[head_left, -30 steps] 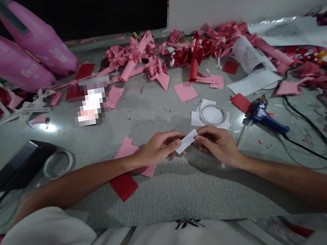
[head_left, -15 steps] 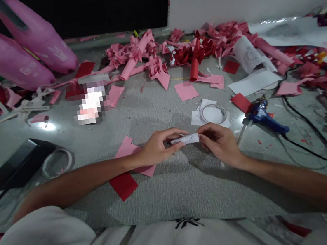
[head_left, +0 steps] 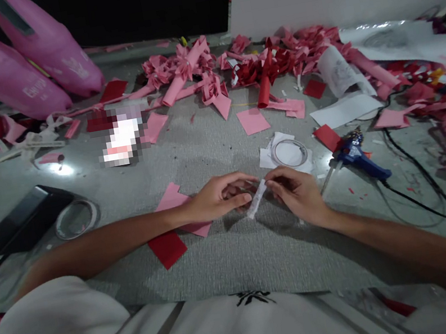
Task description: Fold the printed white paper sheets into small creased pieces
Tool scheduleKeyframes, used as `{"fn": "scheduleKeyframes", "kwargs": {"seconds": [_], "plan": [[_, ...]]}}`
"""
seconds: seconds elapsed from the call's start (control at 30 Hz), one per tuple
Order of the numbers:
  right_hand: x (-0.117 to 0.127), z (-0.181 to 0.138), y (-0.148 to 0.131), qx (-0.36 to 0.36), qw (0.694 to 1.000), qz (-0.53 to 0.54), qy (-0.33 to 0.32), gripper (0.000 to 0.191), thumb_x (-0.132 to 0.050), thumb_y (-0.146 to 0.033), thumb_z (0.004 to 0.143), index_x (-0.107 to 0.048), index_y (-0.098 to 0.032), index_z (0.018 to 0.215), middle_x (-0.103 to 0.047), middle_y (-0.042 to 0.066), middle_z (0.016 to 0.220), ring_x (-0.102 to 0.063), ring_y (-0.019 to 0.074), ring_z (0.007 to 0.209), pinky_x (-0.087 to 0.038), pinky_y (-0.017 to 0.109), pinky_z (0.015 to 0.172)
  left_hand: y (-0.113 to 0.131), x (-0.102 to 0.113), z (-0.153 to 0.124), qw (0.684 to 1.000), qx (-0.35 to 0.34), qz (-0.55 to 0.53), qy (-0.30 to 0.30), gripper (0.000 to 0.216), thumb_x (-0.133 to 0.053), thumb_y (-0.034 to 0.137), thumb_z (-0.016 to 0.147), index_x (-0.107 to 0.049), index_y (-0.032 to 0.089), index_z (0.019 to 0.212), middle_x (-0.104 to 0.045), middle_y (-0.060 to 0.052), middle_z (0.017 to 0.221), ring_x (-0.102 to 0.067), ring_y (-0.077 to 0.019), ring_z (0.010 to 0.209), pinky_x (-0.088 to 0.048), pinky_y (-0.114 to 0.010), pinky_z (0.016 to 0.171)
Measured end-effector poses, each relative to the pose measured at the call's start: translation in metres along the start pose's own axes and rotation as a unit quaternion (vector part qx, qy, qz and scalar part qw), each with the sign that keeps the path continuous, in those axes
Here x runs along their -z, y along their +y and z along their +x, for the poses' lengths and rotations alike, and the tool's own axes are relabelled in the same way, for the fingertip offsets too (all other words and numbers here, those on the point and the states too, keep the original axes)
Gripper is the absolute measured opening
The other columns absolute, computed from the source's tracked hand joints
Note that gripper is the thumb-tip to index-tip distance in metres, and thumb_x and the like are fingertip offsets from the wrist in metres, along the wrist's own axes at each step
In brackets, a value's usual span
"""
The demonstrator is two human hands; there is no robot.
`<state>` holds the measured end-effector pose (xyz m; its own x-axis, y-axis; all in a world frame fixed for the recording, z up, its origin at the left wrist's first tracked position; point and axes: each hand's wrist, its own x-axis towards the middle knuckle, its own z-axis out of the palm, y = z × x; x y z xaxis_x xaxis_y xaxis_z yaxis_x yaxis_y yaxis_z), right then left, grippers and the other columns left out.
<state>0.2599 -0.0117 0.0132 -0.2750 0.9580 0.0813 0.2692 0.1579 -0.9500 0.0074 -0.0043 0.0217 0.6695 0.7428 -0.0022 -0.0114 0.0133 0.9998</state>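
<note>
On the table [head_left: 223, 269], the strip [head_left: 256, 199] has been swung steep, pinched by the right hand [head_left: 298, 191]; the left hand [head_left: 216, 198] is loosely parted, contact unclear; handling seems unfinished.

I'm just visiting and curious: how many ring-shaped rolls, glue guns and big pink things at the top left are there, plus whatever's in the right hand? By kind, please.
Ring-shaped rolls: 2
Blue glue gun: 1
Large pink printed objects: 2
Small white strip in the right fingers: 1
Total: 6

Paper strip [head_left: 257, 199] centre, glue gun [head_left: 361, 159] right
</note>
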Motion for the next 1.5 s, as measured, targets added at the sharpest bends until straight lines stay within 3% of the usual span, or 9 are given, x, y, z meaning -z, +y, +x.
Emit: {"fn": "scheduleKeyframes", "kwargs": {"seconds": [0.23, 0.47, 0.67, 0.8, 1.0, 1.17, 1.3, 1.4, 1.5], "plan": [[0.0, -0.007, 0.001, 0.006, 0.999, -0.028, -0.033, 0.022, -0.066, -0.043, 0.102, -0.071, -0.021, 0.099, -0.065, -0.002, 0.063, -0.059, 0.0139, 0.053, -0.046, 0.027, 0.053, -0.001, 0.0, 0.002, 0.996, -0.025, 0.086, -0.009, 0.044, -0.074, 0.037, 0.098, -0.067, 0.021, 0.139, -0.076, -0.007, 0.109, -0.069, -0.0152, 0.09, -0.052, -0.027, 0.082], [0.0, -0.005, 0.003, 0.095, 0.992, -0.078, -0.001, 0.014, -0.059, -0.033, 0.105, -0.066, -0.023, 0.1, -0.069, 0.005, 0.095, -0.065, 0.0164, 0.08, -0.051, 0.029, 0.067, -0.001, 0.0, 0.004, 0.997, -0.023, 0.077, 0.017, 0.037, -0.079, 0.04, 0.095, -0.071, 0.02, 0.125, -0.076, -0.008, 0.109, -0.071, -0.017, 0.095, -0.054, -0.03, 0.086], [-0.001, -0.003, 0.004, 0.093, 0.994, -0.061, 0.021, 0.015, -0.06, -0.036, 0.105, -0.063, -0.023, 0.098, -0.065, 0.002, 0.088, -0.061, 0.0139, 0.069, -0.048, 0.027, 0.059, -0.002, 0.001, 0.007, 0.988, -0.084, 0.132, 0.019, 0.042, -0.081, 0.038, 0.093, -0.068, 0.023, 0.13, -0.07, -0.01, 0.13, -0.068, -0.0185, 0.107, -0.052, -0.03, 0.087], [0.0, -0.003, 0.004, 0.066, 0.997, -0.041, 0.031, 0.019, -0.059, -0.041, 0.105, -0.062, -0.023, 0.099, -0.064, 0.0, 0.08, -0.057, 0.0131, 0.061, -0.043, 0.025, 0.052, -0.002, 0.001, 0.006, 0.987, -0.091, 0.129, 0.026, 0.026, -0.079, 0.039, 0.094, -0.065, 0.019, 0.102, -0.07, -0.01, 0.125, -0.066, -0.0163, 0.1, -0.051, -0.029, 0.083], [-0.003, -0.003, 0.005, 0.059, 0.989, -0.122, 0.06, 0.011, -0.06, -0.032, 0.104, -0.064, -0.023, 0.1, -0.065, -0.001, 0.077, -0.058, 0.0128, 0.059, -0.047, 0.027, 0.055, -0.005, -0.003, 0.002, 0.985, -0.064, 0.113, 0.113, 0.031, -0.076, 0.037, 0.095, -0.054, 0.021, 0.109, -0.065, -0.003, 0.104, -0.066, -0.0153, 0.095, -0.054, -0.029, 0.084], [0.002, -0.002, 0.007, 0.193, 0.939, -0.276, 0.071, 0.017, -0.061, -0.018, 0.1, -0.067, -0.022, 0.115, -0.071, 0.012, 0.113, -0.071, 0.0263, 0.102, -0.062, 0.043, 0.083, -0.014, 0.002, 0.002, 0.914, -0.103, 0.352, 0.172, 0.01, -0.06, 0.016, 0.101, -0.064, 0.02, 0.108, -0.068, -0.003, 0.102, -0.065, -0.0174, 0.097, -0.053, -0.035, 0.091], [0.008, 0.001, 0.011, 0.336, 0.876, -0.334, -0.09, 0.036, -0.061, -0.013, 0.101, -0.064, -0.018, 0.136, -0.064, 0.017, 0.146, -0.056, 0.0325, 0.144, -0.053, 0.057, 0.116, -0.02, 0.006, 0.001, 0.832, -0.118, 0.512, 0.178, 0.022, -0.056, 0.009, 0.101, -0.075, 0.019, 0.106, -0.068, -0.009, 0.116, -0.063, -0.0234, 0.112, -0.054, -0.045, 0.102], [0.01, 0.002, 0.013, 0.342, 0.857, -0.345, -0.172, 0.049, -0.057, -0.014, 0.104, -0.053, -0.012, 0.152, -0.06, 0.019, 0.154, -0.05, 0.0312, 0.152, -0.048, 0.056, 0.123, -0.022, 0.006, -0.002, 0.787, -0.133, 0.579, 0.166, 0.025, -0.056, 0.011, 0.102, -0.076, 0.018, 0.115, -0.067, -0.012, 0.134, -0.061, -0.0302, 0.126, -0.055, -0.052, 0.107], [0.013, 0.004, 0.011, 0.336, 0.846, -0.371, -0.185, 0.056, -0.057, -0.017, 0.105, -0.047, -0.012, 0.159, -0.059, 0.019, 0.156, -0.052, 0.0313, 0.15, -0.044, 0.057, 0.127, -0.024, 0.007, -0.005, 0.778, -0.162, 0.597, 0.107, 0.031, -0.051, 0.009, 0.104, -0.072, 0.016, 0.127, -0.07, -0.012, 0.136, -0.061, -0.0294, 0.134, -0.055, -0.053, 0.112]]}}
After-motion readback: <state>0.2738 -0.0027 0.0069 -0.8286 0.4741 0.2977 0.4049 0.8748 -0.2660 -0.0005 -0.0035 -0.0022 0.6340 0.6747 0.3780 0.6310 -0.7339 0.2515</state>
